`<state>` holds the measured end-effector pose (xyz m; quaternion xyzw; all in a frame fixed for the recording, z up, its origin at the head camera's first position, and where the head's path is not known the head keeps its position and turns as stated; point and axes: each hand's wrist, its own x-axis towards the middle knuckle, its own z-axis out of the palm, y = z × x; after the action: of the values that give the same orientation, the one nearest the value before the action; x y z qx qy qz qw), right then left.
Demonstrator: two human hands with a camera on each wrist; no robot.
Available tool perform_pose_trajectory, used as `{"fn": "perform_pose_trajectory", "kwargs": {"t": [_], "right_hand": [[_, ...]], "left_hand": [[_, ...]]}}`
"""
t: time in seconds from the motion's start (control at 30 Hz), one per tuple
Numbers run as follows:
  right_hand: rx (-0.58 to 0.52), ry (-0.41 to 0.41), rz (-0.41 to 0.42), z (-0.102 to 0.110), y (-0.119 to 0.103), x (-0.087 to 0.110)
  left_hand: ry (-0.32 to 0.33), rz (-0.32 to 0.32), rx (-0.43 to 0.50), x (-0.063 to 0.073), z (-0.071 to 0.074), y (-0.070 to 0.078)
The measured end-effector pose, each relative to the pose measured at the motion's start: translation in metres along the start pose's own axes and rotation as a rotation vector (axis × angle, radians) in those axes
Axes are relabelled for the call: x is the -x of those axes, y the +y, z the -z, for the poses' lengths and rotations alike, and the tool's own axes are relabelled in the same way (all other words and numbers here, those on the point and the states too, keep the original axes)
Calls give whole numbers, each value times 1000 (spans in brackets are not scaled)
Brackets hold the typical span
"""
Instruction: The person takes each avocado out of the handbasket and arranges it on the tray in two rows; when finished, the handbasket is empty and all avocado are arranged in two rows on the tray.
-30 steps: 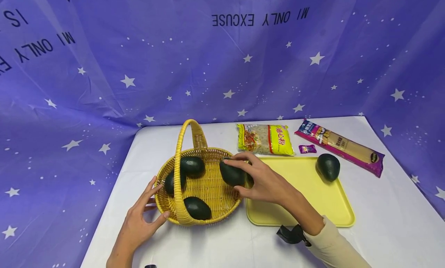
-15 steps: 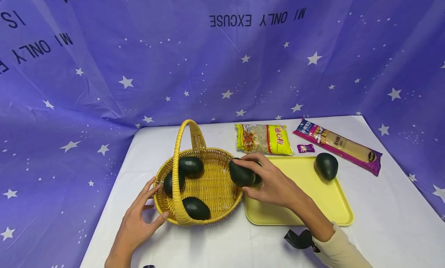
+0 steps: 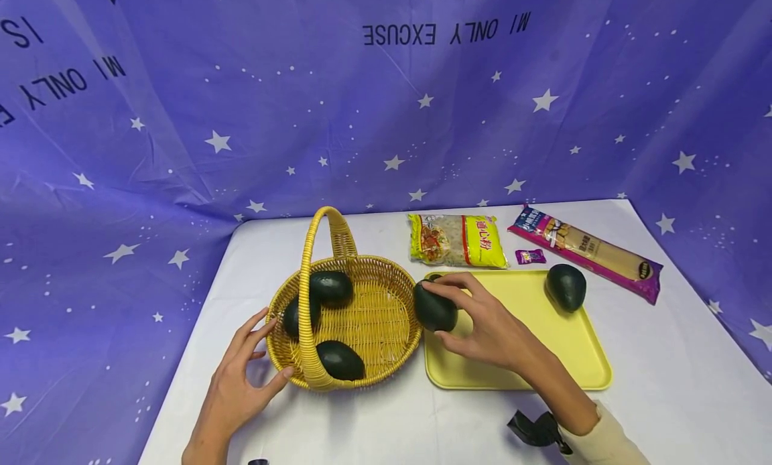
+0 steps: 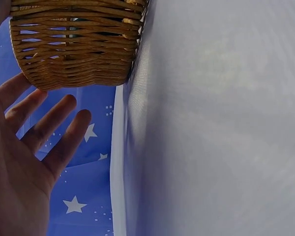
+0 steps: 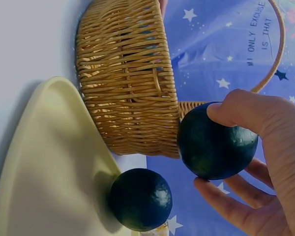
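My right hand (image 3: 482, 321) pinches a dark green avocado (image 3: 435, 309) between thumb and fingers, just right of the yellow wicker basket (image 3: 386, 264), over the left end of a pale yellow tray (image 3: 519, 378). Behind it, partly hidden in the head view, another avocado (image 5: 141, 199) rests on the tray. Inside the basket lie three more: one at the back (image 3: 332, 289), one partly behind the handle, and a near avocado (image 3: 340, 360). My left hand (image 3: 235, 384), fingers spread, touches the basket's left side; in the left wrist view its fingers (image 4: 64, 135) look loosely extended.
An avocado (image 3: 566, 288) sits at the tray's back right corner. Beyond the tray lie a yellow pasta bag (image 3: 458, 240), a small purple packet (image 3: 531, 256) and a long purple noodle pack (image 3: 588, 252). The basket's tall handle (image 3: 309, 297) arches over it.
My right hand has carried the avocado rightward, from over the basket's right part to above the tray's left end. The left hand stays at the basket.
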<state>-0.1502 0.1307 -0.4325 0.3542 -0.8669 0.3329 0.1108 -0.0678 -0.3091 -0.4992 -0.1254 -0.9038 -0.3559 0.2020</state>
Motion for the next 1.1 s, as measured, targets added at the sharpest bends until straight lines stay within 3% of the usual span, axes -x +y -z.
{"fn": "perform_pose_trajectory", "kwargs": {"t": [0.3,1.1], "right_hand": [[-10,25,-19,-3,2,12],[12,43,-63,-10,5,37]], "left_hand": [[-36,55,-11,1,0,-2],[-43,68,10,2,1,-1]]}}
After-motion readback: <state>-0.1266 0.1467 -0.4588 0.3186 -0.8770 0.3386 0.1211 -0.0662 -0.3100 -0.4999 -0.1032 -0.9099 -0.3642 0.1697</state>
